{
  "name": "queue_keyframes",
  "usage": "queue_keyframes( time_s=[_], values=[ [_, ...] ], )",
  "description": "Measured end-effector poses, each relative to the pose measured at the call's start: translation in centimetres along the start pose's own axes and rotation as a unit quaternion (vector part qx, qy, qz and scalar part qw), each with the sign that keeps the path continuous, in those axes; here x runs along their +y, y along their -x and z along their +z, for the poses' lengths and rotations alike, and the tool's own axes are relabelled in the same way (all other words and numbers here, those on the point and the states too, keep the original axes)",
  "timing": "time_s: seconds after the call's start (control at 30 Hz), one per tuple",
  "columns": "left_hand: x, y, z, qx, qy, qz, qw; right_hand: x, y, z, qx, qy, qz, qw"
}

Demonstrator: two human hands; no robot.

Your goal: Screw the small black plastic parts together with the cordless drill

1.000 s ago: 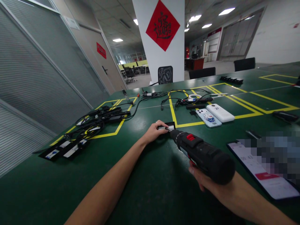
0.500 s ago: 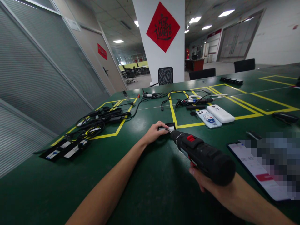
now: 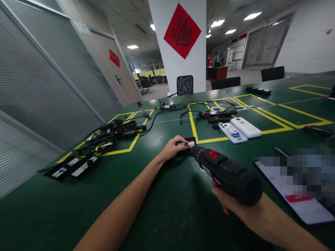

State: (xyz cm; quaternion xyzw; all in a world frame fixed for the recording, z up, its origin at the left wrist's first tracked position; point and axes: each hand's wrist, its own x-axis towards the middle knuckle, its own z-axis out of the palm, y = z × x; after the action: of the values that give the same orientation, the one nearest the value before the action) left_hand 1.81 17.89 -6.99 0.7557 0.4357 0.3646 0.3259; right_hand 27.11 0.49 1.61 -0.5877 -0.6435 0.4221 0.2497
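A black cordless drill with a red switch on top is in my right hand, which wraps round its grip. The drill points forward and left, and its bit meets a small black and silver piece on the green table. My left hand grips that piece from the left, thumb and fingers near the bit tip. Much of the piece is hidden by my fingers and the drill's chuck, so I cannot tell exactly where the bit touches it.
Black cables and flat parts are heaped at the left. A patterned phone and a white power bank lie right of centre, near more cables. A tablet-like device, partly blurred out, lies at the right. Yellow tape marks the table.
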Motion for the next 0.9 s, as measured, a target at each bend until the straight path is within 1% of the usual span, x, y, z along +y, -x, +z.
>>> queue_keyframes(
  time_s=[0.1,0.23,0.3,0.4,0.47,0.6,0.7,0.8,0.9],
  values=[
    [0.01,0.01,0.04,0.002,0.003,-0.001,1.000,0.42,-0.12,0.11,-0.003,0.001,0.003,1.000],
    [0.12,0.03,0.01,0.000,0.006,-0.002,1.000,0.41,-0.16,0.46,0.050,0.013,-0.010,0.999],
    [0.17,0.04,0.00,0.000,0.004,-0.003,1.000,0.20,-0.14,0.46,0.042,0.003,-0.013,0.999],
    [0.14,0.03,0.02,0.004,0.005,-0.005,1.000,-0.02,-0.03,0.21,0.007,-0.015,0.015,1.000],
    [0.08,0.02,0.06,0.005,0.010,-0.005,1.000,-0.07,0.09,0.04,-0.001,-0.010,0.026,1.000],
    [0.02,0.01,0.07,0.004,0.014,-0.004,1.000,-0.12,0.27,0.07,0.021,0.007,0.016,1.000],
    [0.07,0.01,0.05,0.005,0.009,-0.002,1.000,-0.21,0.33,0.25,0.034,0.005,0.020,0.999],
    [0.09,-0.01,0.05,0.005,0.004,-0.003,1.000,-0.32,0.35,0.26,0.031,-0.001,0.019,0.999],
    [-0.01,-0.07,0.06,0.006,0.002,-0.008,1.000,-0.29,0.35,0.16,0.024,0.002,0.002,1.000]
  ],
)
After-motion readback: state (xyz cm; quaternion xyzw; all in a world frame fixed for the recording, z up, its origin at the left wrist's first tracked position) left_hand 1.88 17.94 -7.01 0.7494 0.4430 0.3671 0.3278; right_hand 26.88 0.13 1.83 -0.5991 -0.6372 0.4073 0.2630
